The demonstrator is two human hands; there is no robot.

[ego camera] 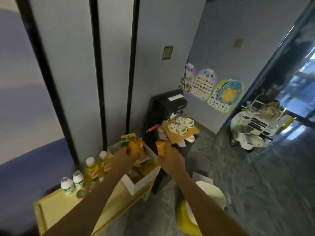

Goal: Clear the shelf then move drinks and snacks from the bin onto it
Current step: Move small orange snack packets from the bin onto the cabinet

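Below, looked down on a pale yellow shelf [51, 206] set against the wall [68, 82], with a white bin [136, 186] parked at its right end, close to the edge. Judged the bin the largest hazard: could be nudged off toward the floor [238, 184] by the left forearm [95, 193] reaching across it. Next, reckoned with two yellow drinks [92, 169] beside the bin and two small white bottles [68, 184] further left, all upright and close together, so apt to topple in a row if bumped by a packet set down carelessly. Lastly, worried over the light packets themselves. Found the left hand [127, 155] over the bin, fingers curled round an orange snack packet [135, 147] raised above the snacks lying inside. Found the right hand [167, 157] just right of the bin, out beyond the shelf's edge, fingers wrapped round a smaller orange packet [161, 149]; if let slip there, would likely land on the floor, not the shelf.
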